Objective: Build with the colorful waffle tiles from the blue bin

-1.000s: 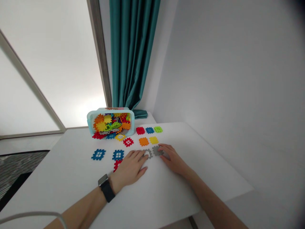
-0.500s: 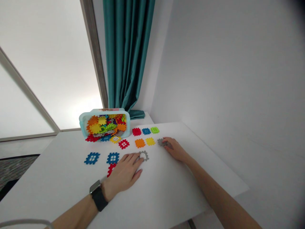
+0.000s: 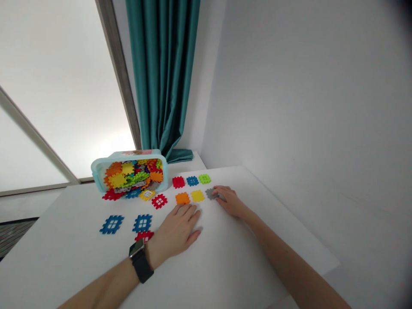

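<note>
The head camera looks down on a white surface [image 3: 209, 266] set in the corner of a room, with a teal curtain [image 3: 161, 77] hanging at the far side.

The left hand [image 3: 178, 227] lies flat, palm down, with its fingers loosely together and a dark watch [image 3: 139, 257] on the wrist. Whether anything lies under the palm cannot be told. The right hand [image 3: 229, 201] reaches further out with its fingers bent, the tips resting on the right edge of a grey tile [image 3: 210, 193]. Whether it pinches the tile or only presses on it cannot be told.

The grey tile sits just right of a yellow tile [image 3: 197, 195] and an orange tile [image 3: 182, 198], making a near row of three. Behind them a far row holds a red tile [image 3: 178, 182], a blue tile [image 3: 192, 180] and a green tile [image 3: 204, 178]. Judged from this, two rows of three are laid out, with the grey one as the last piece.

Much is left unsorted. A pale blue box [image 3: 128, 153] lies tipped on its side at the far left, full of mixed tiles, with a few spilling from its mouth. A pierced red tile [image 3: 159, 201] lies near it, and two large blue tiles [image 3: 111, 224] [image 3: 142, 222] lie to the near left. A further red piece [image 3: 143, 235] shows beside the left wrist.

A pinkish label on the top of the box is too small to read, and no other writing shows.
</note>
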Available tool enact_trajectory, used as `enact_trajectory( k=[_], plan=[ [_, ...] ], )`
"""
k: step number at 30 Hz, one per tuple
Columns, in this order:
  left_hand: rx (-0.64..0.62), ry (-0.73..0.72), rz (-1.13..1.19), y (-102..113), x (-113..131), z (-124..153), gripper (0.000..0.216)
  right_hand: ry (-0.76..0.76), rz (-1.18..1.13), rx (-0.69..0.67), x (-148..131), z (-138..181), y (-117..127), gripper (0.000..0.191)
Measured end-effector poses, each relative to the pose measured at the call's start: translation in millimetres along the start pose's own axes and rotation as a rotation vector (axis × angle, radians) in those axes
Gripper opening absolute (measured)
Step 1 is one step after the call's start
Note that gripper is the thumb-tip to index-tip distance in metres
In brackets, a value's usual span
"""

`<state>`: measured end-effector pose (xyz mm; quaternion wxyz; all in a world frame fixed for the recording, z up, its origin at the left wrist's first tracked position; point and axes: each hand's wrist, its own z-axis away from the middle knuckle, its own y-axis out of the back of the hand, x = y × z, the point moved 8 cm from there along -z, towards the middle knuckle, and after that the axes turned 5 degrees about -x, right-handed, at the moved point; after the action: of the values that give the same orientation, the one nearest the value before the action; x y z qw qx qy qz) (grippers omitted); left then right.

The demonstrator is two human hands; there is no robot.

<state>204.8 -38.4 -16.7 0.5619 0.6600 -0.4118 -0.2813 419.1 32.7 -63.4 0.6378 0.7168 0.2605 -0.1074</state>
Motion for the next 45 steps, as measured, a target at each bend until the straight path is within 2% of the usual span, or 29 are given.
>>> enact_trajectory(
  k=[8, 14, 20, 28, 45],
  plan=[
    [-0.064, 0.069, -0.095, -25, 0, -47, 0.052, 0.038, 0.087, 0.079, -2, 1, -5, 0.024],
    [-0.071, 0.125, -0.128, -29, 0, -62, 0.052, 0.215, 0.062, 0.152, -14, 2, -5, 0.021],
    [-0.075, 0.176, -0.137, -28, -6, -66, 0.053, 0.265, 0.077, 0.151, -21, 1, -4, 0.026],
    [-0.128, 0.203, -0.136, -28, -10, -62, 0.055, 0.215, 0.154, 0.132, -22, 1, -5, 0.029],
    [-0.131, 0.207, -0.131, -30, -13, -60, 0.053, 0.170, 0.132, 0.094, -23, 10, -5, 0.036]
  ],
)
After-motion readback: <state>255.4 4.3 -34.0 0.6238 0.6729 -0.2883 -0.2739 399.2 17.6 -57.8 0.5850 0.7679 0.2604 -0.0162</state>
